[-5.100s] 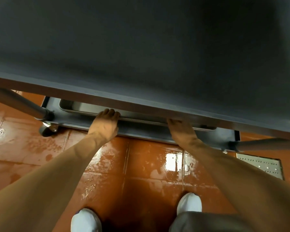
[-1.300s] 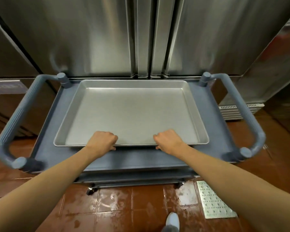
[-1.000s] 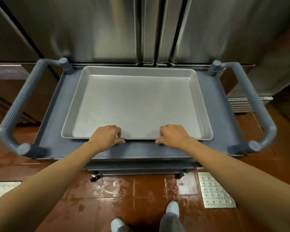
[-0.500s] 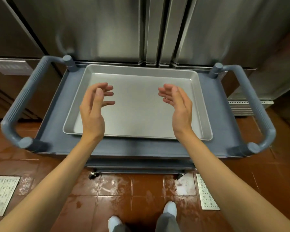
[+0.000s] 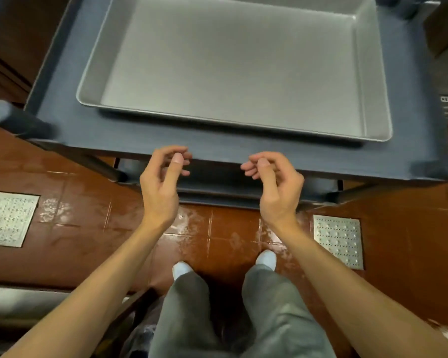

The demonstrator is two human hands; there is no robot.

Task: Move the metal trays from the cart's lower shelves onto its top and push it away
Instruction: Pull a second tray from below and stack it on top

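A large empty metal tray [image 5: 238,60] lies flat on the top of the grey-blue cart [image 5: 217,151]. My left hand [image 5: 163,182] and my right hand [image 5: 274,184] hover side by side just in front of the cart's near edge, below the top. Both hands are empty, with fingers loosely curled and apart, palms turned toward each other. Neither hand touches the tray or the cart. A lower shelf edge [image 5: 217,195] shows under the top between my hands; what lies on it is hidden.
The floor is wet red-brown tile [image 5: 88,228] with metal drain grates at the left [image 5: 9,218] and right [image 5: 338,241]. The cart's left handle end [image 5: 0,112] sticks out. My feet [image 5: 181,270] stand close to the cart.
My hands have let go of the tray on the cart's top, lifted, then dropped back to the cart's near edge. My view has tilted down and moved closer.
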